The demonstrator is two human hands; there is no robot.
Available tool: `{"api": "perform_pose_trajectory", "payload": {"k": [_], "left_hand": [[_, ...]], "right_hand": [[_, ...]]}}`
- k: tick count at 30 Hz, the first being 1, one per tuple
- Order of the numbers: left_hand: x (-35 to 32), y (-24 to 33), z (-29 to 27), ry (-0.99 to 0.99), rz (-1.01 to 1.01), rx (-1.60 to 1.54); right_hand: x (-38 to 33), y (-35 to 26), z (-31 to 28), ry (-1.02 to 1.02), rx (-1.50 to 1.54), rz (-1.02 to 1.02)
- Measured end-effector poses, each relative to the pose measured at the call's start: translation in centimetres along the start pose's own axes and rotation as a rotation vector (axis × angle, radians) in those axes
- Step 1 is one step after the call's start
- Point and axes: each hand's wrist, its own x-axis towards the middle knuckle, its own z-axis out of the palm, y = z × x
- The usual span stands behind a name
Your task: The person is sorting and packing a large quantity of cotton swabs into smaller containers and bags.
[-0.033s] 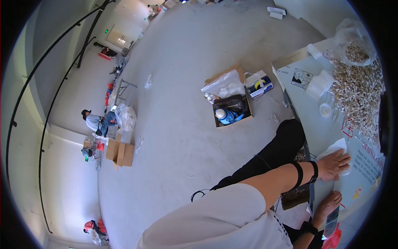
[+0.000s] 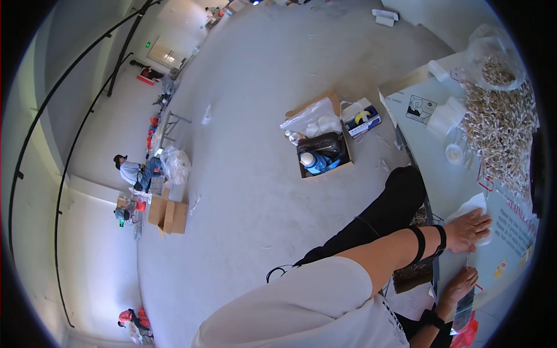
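Observation:
My left hand [image 2: 469, 231] lies over a white plastic bag or sheet [image 2: 477, 204] on the table, its fingers spread and slightly bent. Just nearer the table's edge, my right hand [image 2: 461, 283] has its fingers drawn together; a thin pale sliver seems to stick out from its tips toward the left hand. What it pinches is too small to make out. Beyond the hands spreads a large heap of short, pale, stick-like pieces [image 2: 502, 130]. A clear bag [image 2: 493, 58] with more of them sits at the heap's far end.
White sleeve-like rolls [image 2: 447, 116] and a small round white lid [image 2: 454, 153] lie on the printed table top [image 2: 447, 174]. On the floor stand an open carton [image 2: 322, 142] with a blue bottle and a smaller box [image 2: 362, 118]. A person [image 2: 136, 171] sits farther off by cartons.
The view has shifted very slightly. A thin pale sliver shows a little more plainly between my two hands; both hands keep nearly the same place.

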Motion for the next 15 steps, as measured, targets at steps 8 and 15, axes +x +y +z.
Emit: {"api": "perform_pose_trajectory", "payload": {"k": [8, 15], "left_hand": [[5.6, -0.5, 2.9, 0.033, 0.041, -0.124], [7.3, -1.2, 4.5, -0.111, 0.094, -0.198]], "right_hand": [[0.4, -1.6, -1.3, -0.033, 0.108, 0.082], [0.2, -1.3, -0.9, 0.039, 0.237, -0.062]]}}
